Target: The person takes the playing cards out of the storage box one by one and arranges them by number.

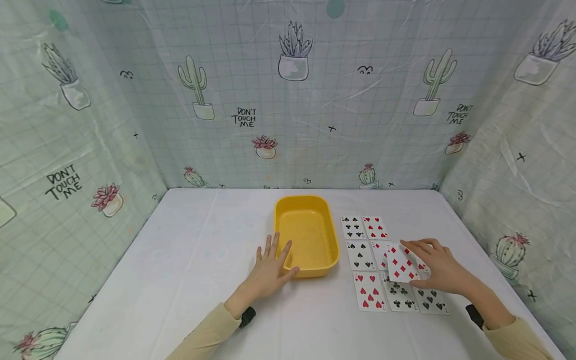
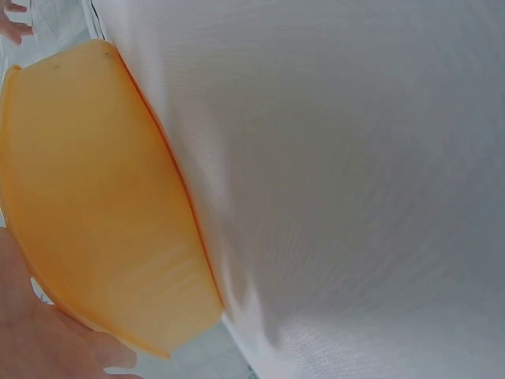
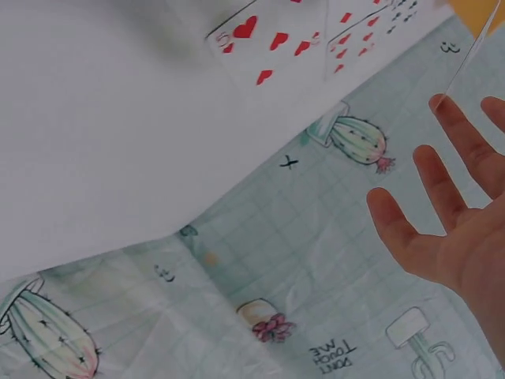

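Note:
My right hand [image 1: 443, 265] pinches a playing card of diamonds [image 1: 400, 263] between fingertips and thumb, tilted over the cards laid on the table. In the right wrist view that hand [image 3: 461, 209] shows spread fingers, with the card seen as a thin edge at one fingertip. Below and around it lie several face-up cards in rows, among them a heart card [image 1: 370, 292], a club card [image 1: 398, 296] and a spade card [image 1: 360, 256]. My left hand [image 1: 267, 272] has its fingers spread at the near left rim of a yellow tray [image 1: 333, 235]; its interior looks bare.
The tray stands left of the card rows on a white-covered table [image 1: 202, 250]. A patterned cloth [image 1: 297, 115] with cactus drawings rises behind the table and along both sides. In the left wrist view the tray's outer wall [image 2: 110, 197] fills the left part.

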Demonstrator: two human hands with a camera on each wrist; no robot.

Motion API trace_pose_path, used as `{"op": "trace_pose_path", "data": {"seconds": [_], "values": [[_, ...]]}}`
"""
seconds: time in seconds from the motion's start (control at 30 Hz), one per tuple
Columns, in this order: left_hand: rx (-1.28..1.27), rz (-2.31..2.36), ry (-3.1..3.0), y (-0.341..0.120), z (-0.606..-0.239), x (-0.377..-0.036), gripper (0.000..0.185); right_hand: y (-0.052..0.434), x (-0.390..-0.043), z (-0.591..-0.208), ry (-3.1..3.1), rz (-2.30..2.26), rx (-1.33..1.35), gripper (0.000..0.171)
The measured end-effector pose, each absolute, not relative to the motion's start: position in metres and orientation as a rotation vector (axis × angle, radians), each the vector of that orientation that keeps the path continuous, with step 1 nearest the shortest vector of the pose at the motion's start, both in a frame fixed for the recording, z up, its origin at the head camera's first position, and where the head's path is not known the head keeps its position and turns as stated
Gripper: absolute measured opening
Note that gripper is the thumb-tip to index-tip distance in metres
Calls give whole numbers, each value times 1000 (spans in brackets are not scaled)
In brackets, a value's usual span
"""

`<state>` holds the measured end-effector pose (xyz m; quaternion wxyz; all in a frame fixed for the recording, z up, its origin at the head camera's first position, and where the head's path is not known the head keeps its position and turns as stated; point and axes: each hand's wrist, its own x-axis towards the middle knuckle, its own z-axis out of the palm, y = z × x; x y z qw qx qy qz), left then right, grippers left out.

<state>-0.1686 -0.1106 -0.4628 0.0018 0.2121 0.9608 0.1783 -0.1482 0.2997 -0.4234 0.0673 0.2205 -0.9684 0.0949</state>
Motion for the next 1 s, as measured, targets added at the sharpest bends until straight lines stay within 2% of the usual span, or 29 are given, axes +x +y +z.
{"op": "trace_pose_path", "data": {"seconds": [0.47, 1.0], "values": [[677, 569, 3021, -110, -462, -169, 74, 347, -128, -435, -2914, 224, 592, 93], [674, 562, 3015, -110, -461, -168, 73, 392, -121, -448, -2918, 181, 524, 100]]}}
